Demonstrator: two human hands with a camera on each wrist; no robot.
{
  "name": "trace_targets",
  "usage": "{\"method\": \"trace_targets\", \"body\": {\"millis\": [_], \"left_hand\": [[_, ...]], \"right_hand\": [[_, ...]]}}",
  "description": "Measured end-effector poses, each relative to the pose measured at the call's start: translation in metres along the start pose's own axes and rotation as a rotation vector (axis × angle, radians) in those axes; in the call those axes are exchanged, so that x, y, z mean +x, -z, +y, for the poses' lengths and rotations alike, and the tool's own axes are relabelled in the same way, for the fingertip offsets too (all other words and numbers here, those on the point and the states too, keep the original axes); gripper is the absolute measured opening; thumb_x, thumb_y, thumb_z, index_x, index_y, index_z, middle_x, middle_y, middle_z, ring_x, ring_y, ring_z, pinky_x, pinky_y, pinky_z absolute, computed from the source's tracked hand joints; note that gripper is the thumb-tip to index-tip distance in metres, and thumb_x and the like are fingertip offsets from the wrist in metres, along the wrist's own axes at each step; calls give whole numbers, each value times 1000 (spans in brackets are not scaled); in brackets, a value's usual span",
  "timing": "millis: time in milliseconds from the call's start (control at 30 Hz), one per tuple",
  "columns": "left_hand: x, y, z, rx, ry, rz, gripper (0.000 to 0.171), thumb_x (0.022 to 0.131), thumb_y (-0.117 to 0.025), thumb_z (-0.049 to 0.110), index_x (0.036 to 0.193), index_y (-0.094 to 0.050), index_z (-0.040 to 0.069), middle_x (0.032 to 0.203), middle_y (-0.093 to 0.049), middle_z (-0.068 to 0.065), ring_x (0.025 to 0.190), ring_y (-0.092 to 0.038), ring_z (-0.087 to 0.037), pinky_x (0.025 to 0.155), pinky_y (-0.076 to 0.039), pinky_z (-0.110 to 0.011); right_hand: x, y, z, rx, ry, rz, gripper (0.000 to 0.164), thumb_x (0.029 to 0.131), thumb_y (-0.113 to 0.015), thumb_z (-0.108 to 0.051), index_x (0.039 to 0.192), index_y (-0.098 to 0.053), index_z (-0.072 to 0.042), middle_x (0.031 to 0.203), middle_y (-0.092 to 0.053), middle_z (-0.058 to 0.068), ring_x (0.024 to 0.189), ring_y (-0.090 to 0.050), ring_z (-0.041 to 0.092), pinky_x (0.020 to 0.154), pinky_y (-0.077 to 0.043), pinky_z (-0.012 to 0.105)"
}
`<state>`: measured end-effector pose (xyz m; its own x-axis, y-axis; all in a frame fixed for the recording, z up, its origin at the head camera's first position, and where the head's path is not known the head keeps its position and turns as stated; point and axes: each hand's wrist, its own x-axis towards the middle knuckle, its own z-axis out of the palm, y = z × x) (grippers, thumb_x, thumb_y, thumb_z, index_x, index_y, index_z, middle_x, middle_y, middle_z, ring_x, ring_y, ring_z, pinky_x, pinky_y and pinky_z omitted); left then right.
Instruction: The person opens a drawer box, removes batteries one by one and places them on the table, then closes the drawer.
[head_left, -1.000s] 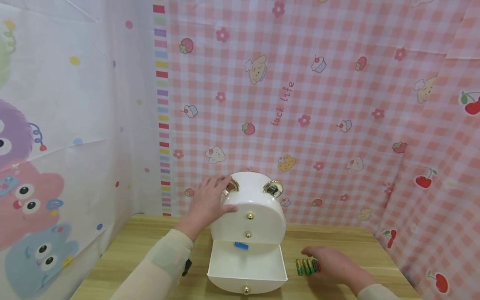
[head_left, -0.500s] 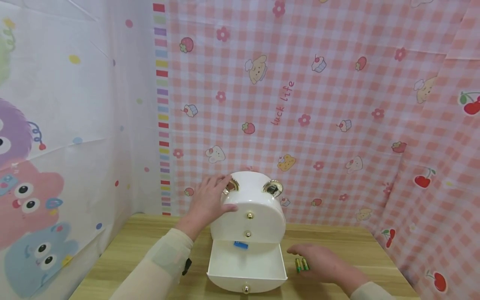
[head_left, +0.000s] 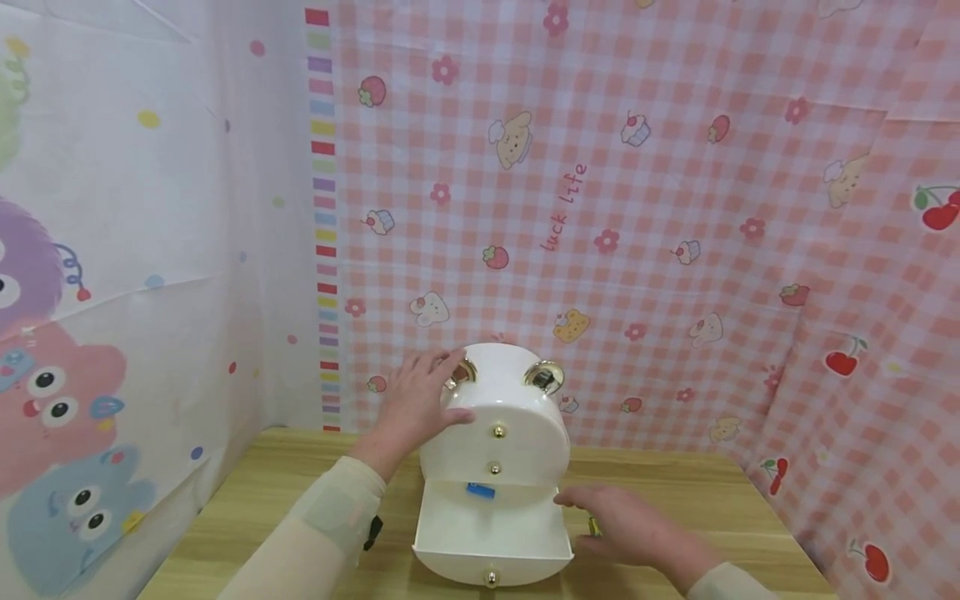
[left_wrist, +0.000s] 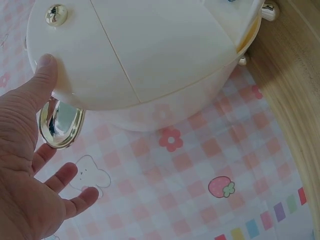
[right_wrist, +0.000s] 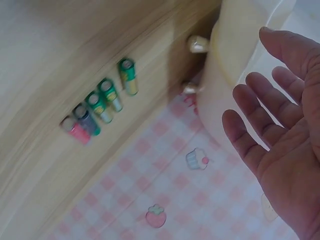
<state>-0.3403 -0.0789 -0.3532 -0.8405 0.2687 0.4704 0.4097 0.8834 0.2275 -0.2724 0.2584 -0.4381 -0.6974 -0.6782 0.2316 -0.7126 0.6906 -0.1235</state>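
A white plastic drawer box (head_left: 517,454) with gold ears and round knobs stands mid-table. Its bottom drawer (head_left: 517,529) is pulled out and holds one blue battery (head_left: 481,491). My left hand (head_left: 416,408) rests on the box's upper left, thumb on the front face. In the left wrist view its other fingers spread loosely by the gold ear (left_wrist: 61,122). To the right of the drawer hovers my right hand (head_left: 626,525), fingers loosely extended, holding nothing. It mostly hides a row of batteries in the head view; the right wrist view shows green ones (right_wrist: 128,77) and a pink one (right_wrist: 76,130).
The wooden table (head_left: 675,471) ends at a pink checked cloth (head_left: 652,192) behind and a white printed cloth (head_left: 172,350) on the left. A small black object (head_left: 372,532) shows beside the left sleeve.
My right hand has moved left, from the batteries toward the drawer's right side, and covers more of them in the head view. The left hand, box and blue battery have stayed put.
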Motion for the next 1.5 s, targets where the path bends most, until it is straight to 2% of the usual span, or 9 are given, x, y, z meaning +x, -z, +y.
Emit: {"method": "trace_targets", "body": {"millis": [433,833,967,1200,1333,1433,1500], "left_hand": [[-2,2,-2,-12,-3,2,95,83,-89,55,162,-47,23,159,-52,-11,147,-47,-39,120,-43,-63],[-1,2,0,3,7,-12,94,84,-88,56,162,-47,24,160,-52,-10,148,-46,-38,122,-42,-63],[-1,2,0,10,5,-13,94,84,-88,56,162,-47,24,160,-52,-10,148,-46,-38,121,-42,-63],[-2,3,0,4,-5,-8,94,84,-88,55,162,-47,23,159,-52,-10,147,-47,-38,120,-42,-63],[-2,2,0,4,-7,-6,94,83,-88,56,162,-47,23,159,-52,-10,147,-47,-39,120,-43,-63],[-2,2,0,5,-3,-5,94,83,-88,56,162,-48,24,158,-52,-10,147,-47,-38,119,-44,-63],[-2,1,-1,5,-3,-3,94,83,-88,56,162,-48,24,158,-53,-10,147,-47,-38,119,-44,-63]], "right_hand": [[29,-14,-33,-26,17,-5,36,89,-85,-23,121,-73,-10,115,-78,1,102,-73,15,89,-62,35],[51,-35,-49,0,-25,-84,30,93,-81,-25,119,-74,-12,115,-79,2,102,-74,16,87,-62,35],[60,-43,-52,9,-30,-106,29,95,-78,-25,120,-75,-10,116,-79,1,105,-75,16,91,-62,35],[77,-56,-54,90,-4,-116,25,102,-69,-25,122,-73,-10,108,-79,2,91,-69,7,82,-61,29],[85,-70,-49,87,19,-98,34,102,-68,-23,131,-72,-6,119,-80,7,101,-75,16,86,-63,32],[90,-76,-47,45,46,-62,38,96,-73,-20,131,-71,-3,129,-78,11,107,-76,23,86,-64,34],[93,-79,-47,29,45,-52,33,95,-74,-20,123,-72,-4,132,-77,10,102,-76,21,82,-63,32]]}}
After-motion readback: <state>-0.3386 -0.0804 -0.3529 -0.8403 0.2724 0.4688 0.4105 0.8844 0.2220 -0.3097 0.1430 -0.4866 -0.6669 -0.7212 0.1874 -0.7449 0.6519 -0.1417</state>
